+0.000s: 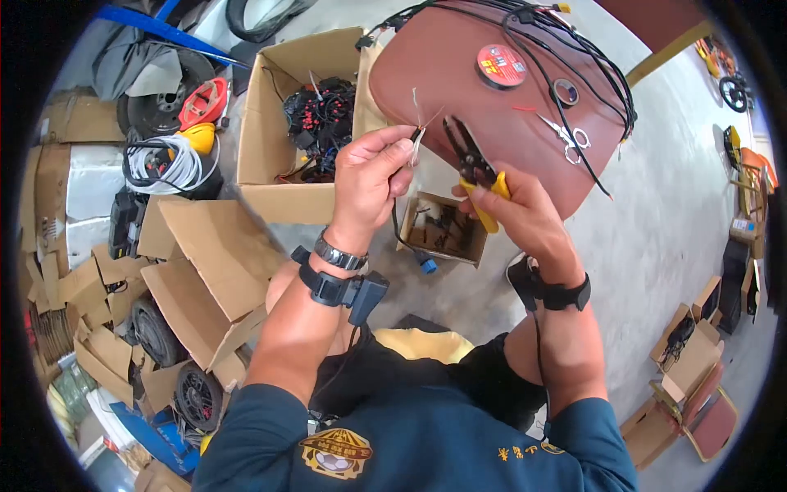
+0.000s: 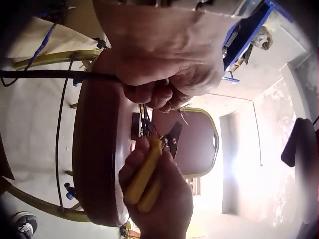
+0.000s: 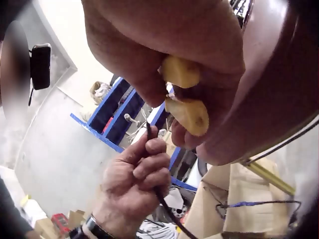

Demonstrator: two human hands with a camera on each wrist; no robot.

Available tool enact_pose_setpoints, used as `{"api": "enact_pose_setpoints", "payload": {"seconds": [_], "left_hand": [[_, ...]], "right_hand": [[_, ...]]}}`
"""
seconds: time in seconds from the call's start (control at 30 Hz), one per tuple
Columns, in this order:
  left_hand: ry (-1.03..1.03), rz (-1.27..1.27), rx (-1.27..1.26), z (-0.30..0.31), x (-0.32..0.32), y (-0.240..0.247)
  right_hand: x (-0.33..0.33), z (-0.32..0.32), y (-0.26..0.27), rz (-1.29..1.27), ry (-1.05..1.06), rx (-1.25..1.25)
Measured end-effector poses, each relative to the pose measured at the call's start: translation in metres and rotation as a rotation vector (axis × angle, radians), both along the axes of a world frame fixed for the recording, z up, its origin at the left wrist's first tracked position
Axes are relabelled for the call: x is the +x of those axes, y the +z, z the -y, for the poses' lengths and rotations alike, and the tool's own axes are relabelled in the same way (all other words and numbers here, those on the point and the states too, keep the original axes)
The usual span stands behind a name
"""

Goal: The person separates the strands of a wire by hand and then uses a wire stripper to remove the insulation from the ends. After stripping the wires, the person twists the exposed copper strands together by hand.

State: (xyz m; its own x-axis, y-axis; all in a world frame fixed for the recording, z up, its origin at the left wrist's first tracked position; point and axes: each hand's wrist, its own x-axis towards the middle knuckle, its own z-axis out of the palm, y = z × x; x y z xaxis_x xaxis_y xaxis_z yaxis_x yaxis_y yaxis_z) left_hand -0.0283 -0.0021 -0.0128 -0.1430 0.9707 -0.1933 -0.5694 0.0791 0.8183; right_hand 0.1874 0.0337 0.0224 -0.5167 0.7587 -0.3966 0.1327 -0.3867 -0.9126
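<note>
My left hand (image 1: 369, 176) pinches a black cable (image 3: 168, 208) close to its end, with thin bare strands (image 1: 416, 123) spreading out past the fingertips. The cable hangs below that hand, and a blue plug (image 1: 428, 266) shows under it. To the right, my right hand (image 1: 529, 209) grips yellow-handled wire strippers (image 1: 471, 152), dark jaws pointing up and toward the strands. In the head view the jaws are apart from the strands. The right wrist view shows both yellow handle ends (image 3: 192, 117) inside the curled fingers.
A reddish-brown chair seat (image 1: 434, 74) ahead bears scissors (image 1: 566, 138), a red-labelled tape roll (image 1: 501, 66), a smaller tape roll (image 1: 565, 92) and black cables (image 1: 566, 41). A carton (image 1: 287, 205) of wired parts stands left; a small box (image 1: 443, 256) sits below my hands.
</note>
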Motion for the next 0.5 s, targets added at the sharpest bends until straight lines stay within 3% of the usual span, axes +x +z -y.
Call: {"api": "enact_pose_setpoints", "payload": {"seconds": [0.07, 0.5], "left_hand": [[-0.024, 0.039, -0.016, -0.0010, -0.0034, 0.0024], [-0.125, -0.007, -0.052, 0.0030, -0.0024, 0.0058]], "right_hand": [[0.0095, 0.0017, -0.0118, 0.092, 0.160, 0.102], [0.0120, -0.0040, -0.0020, 0.189, 0.307, 0.251]]}}
